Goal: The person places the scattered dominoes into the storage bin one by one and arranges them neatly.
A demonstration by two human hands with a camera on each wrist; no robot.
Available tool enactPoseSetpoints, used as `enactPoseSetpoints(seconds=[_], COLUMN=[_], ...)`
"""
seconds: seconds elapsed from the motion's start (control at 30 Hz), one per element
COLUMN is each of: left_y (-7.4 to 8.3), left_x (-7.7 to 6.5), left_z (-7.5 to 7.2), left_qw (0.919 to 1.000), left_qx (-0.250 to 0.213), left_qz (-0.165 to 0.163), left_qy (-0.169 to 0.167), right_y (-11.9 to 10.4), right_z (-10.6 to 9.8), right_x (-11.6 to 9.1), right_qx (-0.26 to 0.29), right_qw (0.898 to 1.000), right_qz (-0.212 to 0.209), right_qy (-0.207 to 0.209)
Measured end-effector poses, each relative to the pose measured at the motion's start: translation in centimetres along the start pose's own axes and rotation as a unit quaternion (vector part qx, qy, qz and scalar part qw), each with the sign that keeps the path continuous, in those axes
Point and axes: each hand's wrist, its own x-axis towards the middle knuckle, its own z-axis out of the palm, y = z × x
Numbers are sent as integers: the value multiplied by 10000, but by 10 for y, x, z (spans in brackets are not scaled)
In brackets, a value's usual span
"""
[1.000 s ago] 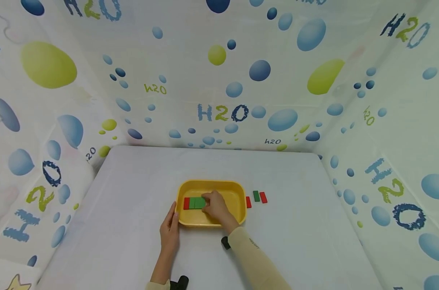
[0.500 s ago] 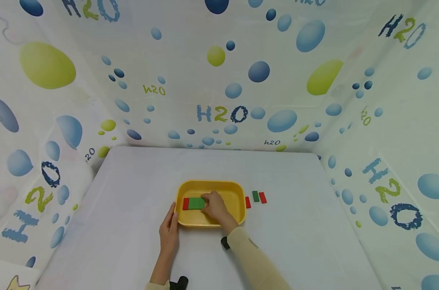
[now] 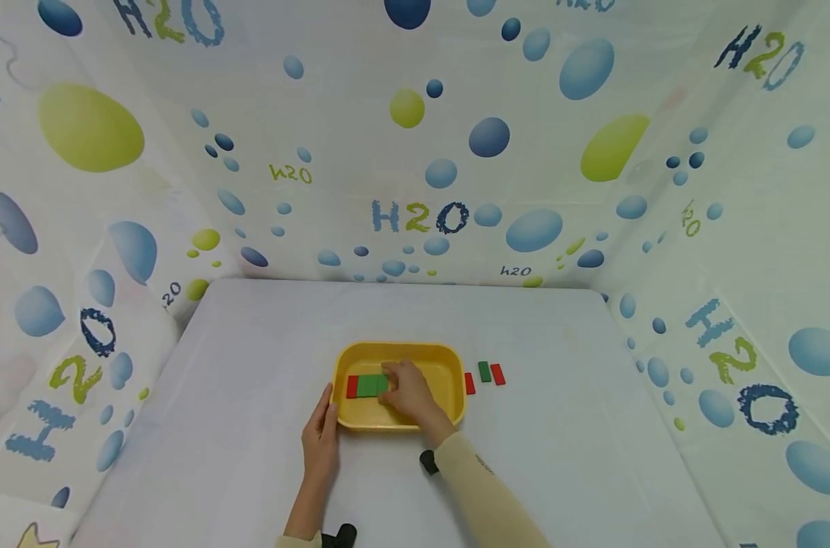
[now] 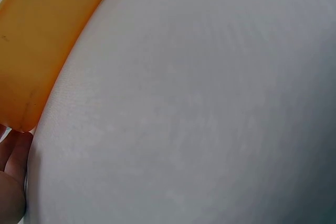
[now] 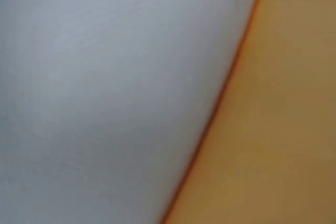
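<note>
A yellow tray (image 3: 449,411) lies on the white table. Inside it a red tile (image 3: 352,387) and green tiles (image 3: 368,385) form a row, side by side. My right hand (image 3: 411,392) reaches in over the tray and pinches the green tile (image 3: 383,383) at the row's right end, its fingers covering part of it. Along the tray's left outer wall rests my left hand (image 3: 321,432), fingers fairly straight against the side. The left wrist view shows its fingers (image 4: 18,156) at the tray's corner. From the right wrist only the tray wall (image 5: 283,129) and tabletop appear.
Right of the tray lie a red tile (image 3: 469,383) close to its rim, a green tile (image 3: 484,371) and another red tile (image 3: 498,374). A patterned curtain (image 3: 360,137) stands around the table's back and sides.
Both hands stay nearly in place. The tiles in the tray and those beside it hold their positions; the head view shifts only slightly.
</note>
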Motion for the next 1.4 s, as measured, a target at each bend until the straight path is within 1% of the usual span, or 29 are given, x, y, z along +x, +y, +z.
enactPoseSetpoints(seconds=[0.13, 0.2, 0.33, 0.4, 0.47, 0.53, 0.6, 0.7, 0.77, 0.93, 1.07, 1.2, 1.3, 1.4], left_y=[-17, -26, -32, -32, -33, -32, -31, -31, -32, -34, -36, -37, -37, -38], left_x=[5, 8, 8, 8, 8, 8, 8, 9, 9, 9, 9, 8, 8, 8], left_z=[3, 4, 6, 6, 6, 6, 6, 6, 6, 5, 5, 4, 4, 3], left_qw=[10000, 9999, 9997, 9996, 9996, 9997, 9997, 9997, 9997, 9998, 9997, 9996, 9996, 9996], left_qx=[-37, -74, -23, -35, -37, -20, -43, -75, -106, -79, -73, -61, -42, -74], left_qz=[14, 16, 114, 142, 151, 130, 142, 160, 167, 116, 144, 222, 225, 234], left_qy=[88, 149, 216, 235, 232, 209, 190, 170, 171, 155, 169, 162, 145, 138], right_y=[-2, -2, -3, 0, 6, 14, 23, 38, 49, 83, 108, 130, 142, 149], right_z=[-9, -17, -41, -54, -67, -80, -94, -113, -125, -144, -151, -153, -153, -151], right_x=[-7, -13, -24, -28, -32, -35, -39, -43, -45, -50, -54, -57, -60, -62], right_qx=[533, 749, 991, 1013, 935, 825, 674, 533, 507, 418, 396, 328, 326, 406], right_qw=[9981, 9958, 9893, 9842, 9798, 9752, 9713, 9708, 9721, 9803, 9846, 9884, 9909, 9917], right_qz=[-252, -466, -935, -1223, -1393, -1490, -1500, -1283, -1097, -382, 85, 372, 570, 787], right_qy=[169, 250, 520, 778, 1089, 1415, 1716, 1956, 2013, 1894, 1701, 1433, 1178, 930])
